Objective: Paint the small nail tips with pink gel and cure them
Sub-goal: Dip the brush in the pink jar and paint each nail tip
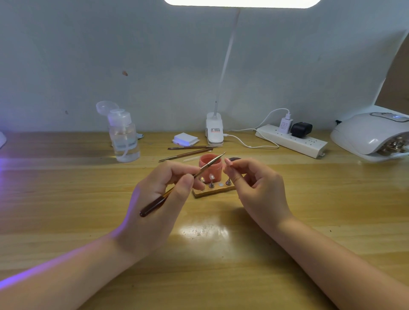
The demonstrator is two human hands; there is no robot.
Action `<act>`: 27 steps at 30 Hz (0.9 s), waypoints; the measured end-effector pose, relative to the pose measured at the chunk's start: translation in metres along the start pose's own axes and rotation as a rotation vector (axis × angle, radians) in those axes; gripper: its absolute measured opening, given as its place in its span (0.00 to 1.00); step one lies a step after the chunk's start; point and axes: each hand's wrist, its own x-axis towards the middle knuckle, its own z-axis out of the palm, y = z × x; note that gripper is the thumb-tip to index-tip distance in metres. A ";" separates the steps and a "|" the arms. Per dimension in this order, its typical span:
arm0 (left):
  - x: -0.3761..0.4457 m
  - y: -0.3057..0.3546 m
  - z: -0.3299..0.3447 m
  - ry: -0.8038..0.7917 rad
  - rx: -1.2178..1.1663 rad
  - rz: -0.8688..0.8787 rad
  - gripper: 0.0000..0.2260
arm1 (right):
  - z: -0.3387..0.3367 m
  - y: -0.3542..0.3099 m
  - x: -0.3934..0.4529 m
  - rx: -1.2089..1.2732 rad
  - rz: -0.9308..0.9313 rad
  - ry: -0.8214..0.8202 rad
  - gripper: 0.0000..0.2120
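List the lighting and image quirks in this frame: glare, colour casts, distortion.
Head view: the desk lamp panel is blown out white at the top edge; its glare patch sits on the wooden table below the hands; a violet cast spills in from the left over the left forearm and table edge; wide-angle distortion bends the table's far edge and stretches the curing lamp at right.

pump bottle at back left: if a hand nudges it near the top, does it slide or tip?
Probably tips. The pump bottle is tall on a narrow base. Its clear liquid sits only in the lower part, which should steady it somewhat. The flip cap is open, so a knock may spill. The wooden table looks glossy; a low push likely slides it.
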 end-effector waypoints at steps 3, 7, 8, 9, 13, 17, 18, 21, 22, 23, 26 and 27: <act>-0.001 -0.001 0.002 -0.031 0.019 -0.004 0.08 | 0.000 0.000 0.000 0.008 0.010 0.009 0.04; -0.001 -0.002 0.000 0.012 0.017 -0.027 0.08 | 0.000 0.001 0.000 0.012 0.008 0.019 0.04; -0.001 -0.002 0.000 0.011 0.010 -0.021 0.08 | 0.000 0.000 0.000 0.010 0.005 0.017 0.04; -0.001 -0.001 0.001 0.001 0.002 -0.013 0.08 | 0.000 0.000 0.000 0.007 0.002 0.017 0.04; -0.001 0.000 0.002 -0.017 0.026 -0.026 0.08 | 0.001 0.001 0.000 -0.001 -0.008 0.024 0.04; -0.001 0.002 0.000 0.014 0.011 -0.025 0.08 | 0.000 0.001 0.001 -0.022 -0.030 0.038 0.03; -0.001 0.003 0.001 0.009 -0.001 -0.011 0.08 | 0.000 0.001 0.000 -0.027 -0.035 0.041 0.03; -0.001 0.005 0.002 -0.016 0.017 0.032 0.08 | 0.000 0.002 0.001 -0.042 -0.041 0.043 0.03; -0.001 0.005 0.002 -0.023 0.032 0.038 0.09 | 0.000 0.002 0.001 -0.045 -0.043 0.043 0.04; -0.001 0.005 0.002 -0.026 0.044 0.042 0.09 | 0.000 0.002 0.001 -0.047 -0.044 0.041 0.04; -0.001 0.004 0.001 -0.007 0.043 0.050 0.09 | 0.000 0.002 0.001 -0.047 -0.038 0.040 0.04; -0.001 0.004 0.000 -0.003 0.036 0.049 0.09 | 0.000 0.002 0.000 -0.048 -0.035 0.040 0.04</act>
